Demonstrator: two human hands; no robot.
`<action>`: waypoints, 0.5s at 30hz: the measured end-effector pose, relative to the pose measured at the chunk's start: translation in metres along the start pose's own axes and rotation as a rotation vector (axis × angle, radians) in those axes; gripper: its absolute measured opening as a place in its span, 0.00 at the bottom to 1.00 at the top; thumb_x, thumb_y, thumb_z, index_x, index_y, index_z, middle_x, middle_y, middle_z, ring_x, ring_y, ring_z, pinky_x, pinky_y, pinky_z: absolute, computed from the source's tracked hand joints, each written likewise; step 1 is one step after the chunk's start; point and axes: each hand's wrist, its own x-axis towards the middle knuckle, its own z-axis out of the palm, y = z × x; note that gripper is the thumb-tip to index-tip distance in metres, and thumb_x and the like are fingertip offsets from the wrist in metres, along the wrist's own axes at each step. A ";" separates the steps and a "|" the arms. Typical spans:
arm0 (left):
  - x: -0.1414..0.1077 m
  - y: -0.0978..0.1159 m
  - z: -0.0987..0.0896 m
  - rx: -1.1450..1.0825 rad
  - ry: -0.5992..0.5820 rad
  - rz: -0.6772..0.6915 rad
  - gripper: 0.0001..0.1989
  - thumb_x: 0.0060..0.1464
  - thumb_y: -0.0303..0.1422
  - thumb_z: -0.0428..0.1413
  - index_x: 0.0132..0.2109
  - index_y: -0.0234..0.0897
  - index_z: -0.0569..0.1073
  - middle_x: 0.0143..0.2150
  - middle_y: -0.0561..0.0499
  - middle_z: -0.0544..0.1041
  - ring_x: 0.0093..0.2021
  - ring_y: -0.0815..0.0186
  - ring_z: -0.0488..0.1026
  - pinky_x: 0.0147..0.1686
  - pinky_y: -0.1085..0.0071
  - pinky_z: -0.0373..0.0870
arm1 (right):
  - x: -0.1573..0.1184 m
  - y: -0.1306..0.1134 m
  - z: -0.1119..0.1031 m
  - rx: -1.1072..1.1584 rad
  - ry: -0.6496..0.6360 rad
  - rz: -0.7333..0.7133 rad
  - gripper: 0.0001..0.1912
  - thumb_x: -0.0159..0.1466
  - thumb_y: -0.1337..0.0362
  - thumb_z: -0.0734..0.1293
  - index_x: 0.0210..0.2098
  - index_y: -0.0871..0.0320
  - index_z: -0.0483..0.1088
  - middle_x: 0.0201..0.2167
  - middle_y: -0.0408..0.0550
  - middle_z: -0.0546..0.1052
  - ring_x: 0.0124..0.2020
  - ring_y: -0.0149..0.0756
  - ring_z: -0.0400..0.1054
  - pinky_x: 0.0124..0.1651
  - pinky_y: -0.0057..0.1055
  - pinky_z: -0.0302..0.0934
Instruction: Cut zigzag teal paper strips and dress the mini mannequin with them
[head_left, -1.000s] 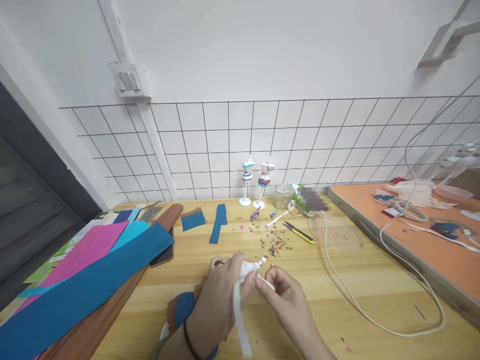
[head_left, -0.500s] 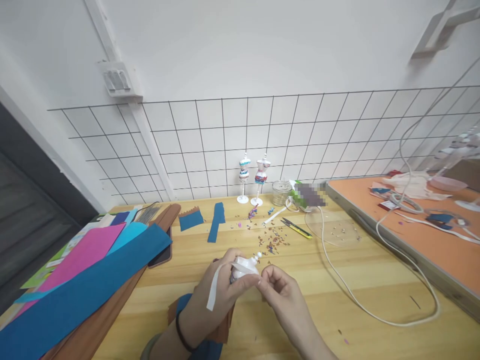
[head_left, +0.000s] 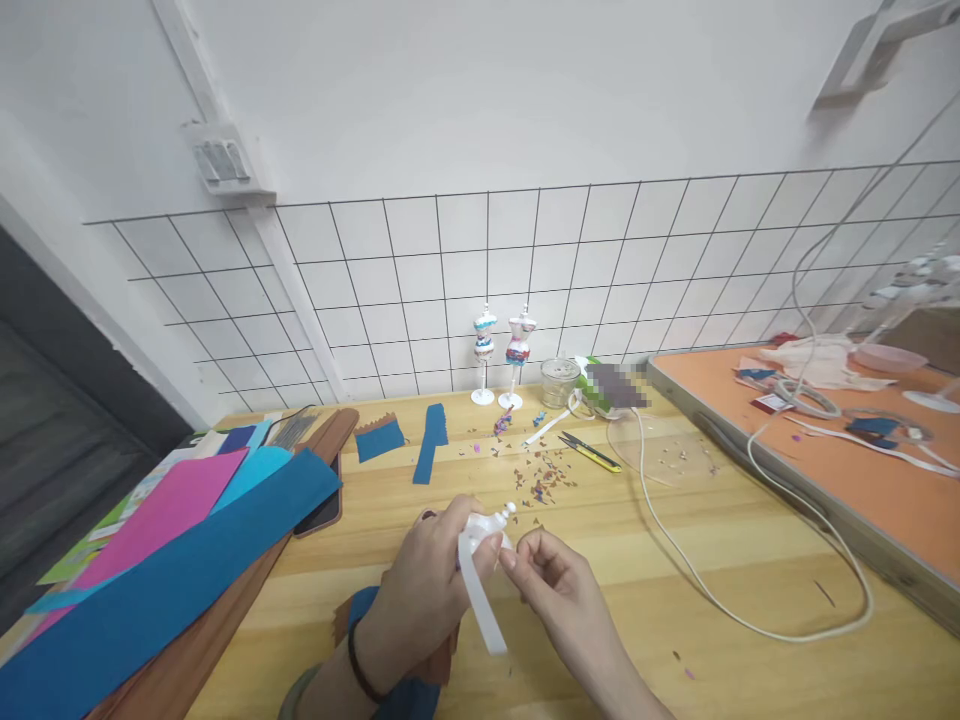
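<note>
My left hand (head_left: 431, 570) is wrapped round a small white dress-form mannequin (head_left: 491, 522), its knobbed neck pointing up and to the right. Across its front lies a white ribbon (head_left: 482, 605), whose loose end hangs down beside my left thumb. My right hand (head_left: 562, 585) is at the mannequin's right side, thumb and forefinger pinched together close to my left thumb tip; whatever they grip is too small to make out. Under my left wrist lie brown and blue fabric pieces (head_left: 412, 695).
Two decorated mannequins (head_left: 484, 345) stand by the wall grid, beside a glass jar (head_left: 560, 382). Yellow-handled thread snips (head_left: 591, 453) and fabric scraps (head_left: 544, 480) lie ahead. Coloured fabric (head_left: 180, 570) is stacked left. A white cable (head_left: 675, 550) loops right, near an orange-topped table (head_left: 847, 480).
The ribbon's loose end has swung from the back of my left hand to the right, now hanging between my hands. My left thumb has shifted on the mannequin; my right hand stays pinched beside it.
</note>
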 end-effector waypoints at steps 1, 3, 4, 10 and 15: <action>0.000 0.000 0.000 -0.011 0.017 0.004 0.08 0.55 0.37 0.46 0.33 0.39 0.65 0.28 0.52 0.70 0.30 0.64 0.66 0.31 0.71 0.59 | -0.001 -0.001 0.000 0.002 -0.008 -0.001 0.20 0.52 0.49 0.67 0.19 0.57 0.58 0.15 0.34 0.55 0.18 0.27 0.47 0.22 0.24 0.43; 0.001 0.000 0.000 -0.058 0.033 0.023 0.09 0.56 0.35 0.45 0.30 0.38 0.64 0.29 0.51 0.69 0.32 0.64 0.65 0.32 0.71 0.59 | -0.001 -0.004 -0.002 0.005 -0.026 0.004 0.20 0.51 0.49 0.67 0.19 0.57 0.59 0.15 0.35 0.56 0.18 0.26 0.48 0.22 0.24 0.44; 0.001 -0.001 -0.001 -0.091 0.031 0.034 0.10 0.56 0.35 0.45 0.29 0.38 0.64 0.29 0.51 0.69 0.32 0.65 0.65 0.33 0.71 0.59 | -0.001 -0.005 -0.003 0.006 -0.034 0.007 0.20 0.51 0.49 0.67 0.19 0.57 0.60 0.16 0.35 0.57 0.18 0.26 0.48 0.22 0.24 0.45; 0.002 -0.004 -0.005 -0.280 -0.044 0.010 0.10 0.57 0.36 0.45 0.31 0.37 0.64 0.29 0.54 0.65 0.31 0.68 0.63 0.33 0.73 0.59 | -0.003 -0.011 -0.008 -0.005 -0.077 0.008 0.18 0.52 0.51 0.68 0.21 0.59 0.63 0.17 0.36 0.59 0.19 0.26 0.51 0.23 0.24 0.46; 0.003 -0.008 -0.006 -0.418 -0.090 -0.013 0.10 0.57 0.38 0.46 0.34 0.37 0.65 0.28 0.56 0.62 0.28 0.70 0.59 0.30 0.74 0.58 | -0.001 -0.009 -0.010 0.023 -0.127 0.031 0.17 0.54 0.52 0.67 0.23 0.60 0.64 0.15 0.35 0.59 0.17 0.24 0.49 0.21 0.23 0.44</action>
